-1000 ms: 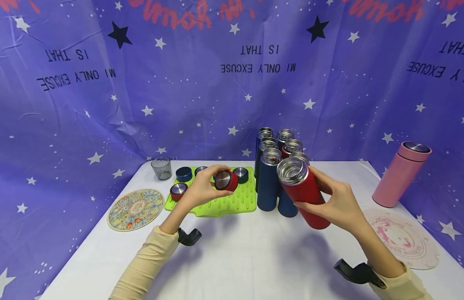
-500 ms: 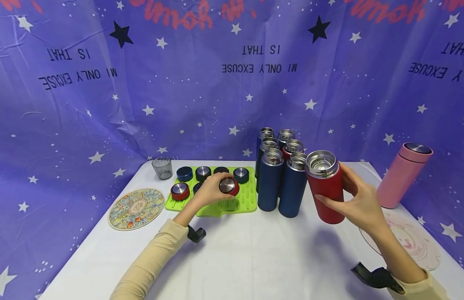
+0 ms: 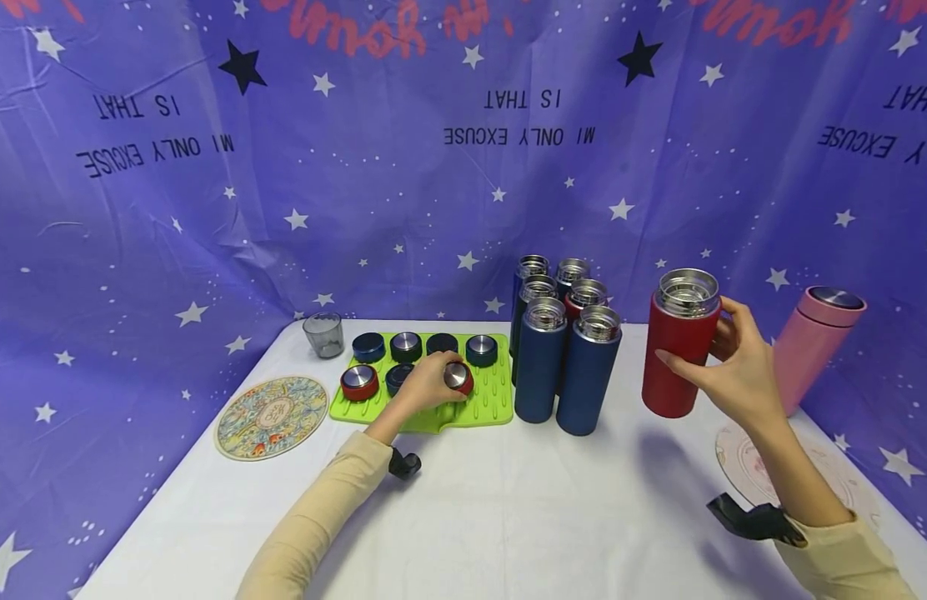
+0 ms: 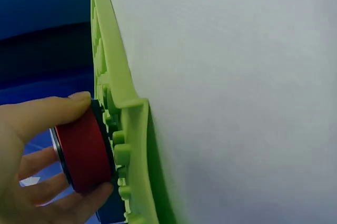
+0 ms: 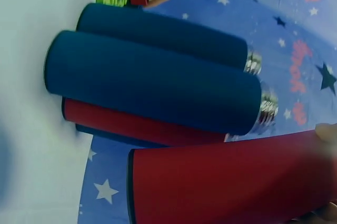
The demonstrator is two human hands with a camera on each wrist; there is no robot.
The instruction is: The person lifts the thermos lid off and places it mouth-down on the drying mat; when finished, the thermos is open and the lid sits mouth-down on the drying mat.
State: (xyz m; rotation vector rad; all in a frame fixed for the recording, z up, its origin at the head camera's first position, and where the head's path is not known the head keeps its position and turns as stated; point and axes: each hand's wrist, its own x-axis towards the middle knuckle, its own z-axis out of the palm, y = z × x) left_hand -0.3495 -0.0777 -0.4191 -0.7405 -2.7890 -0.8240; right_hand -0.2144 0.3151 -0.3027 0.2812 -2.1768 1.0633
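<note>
My left hand (image 3: 431,383) grips a red lid (image 4: 84,153) with a silver top, right at the pegs of the green drying mat (image 3: 493,408). Several other lids stand on that mat, among them a red lid (image 3: 359,382) at its left end. On the right, my right hand (image 3: 741,367) holds a lidless red thermos bottle (image 3: 677,358) upright above the table, thumb on the near side. Its steel mouth faces up. Left of it stands a group of open bottles, with a blue bottle (image 3: 587,375) nearest; a red one is partly hidden behind.
A pink bottle (image 3: 816,342) with its lid on stands at the far right, behind my right hand. A pale pink round mat (image 3: 749,467) lies under my right forearm. At left are a patterned round mat (image 3: 272,417) and a grey glass (image 3: 324,335).
My right hand has carried the red bottle rightward, away from the blue bottles, and turned it upright. My left hand has lowered the red lid to the green mat.
</note>
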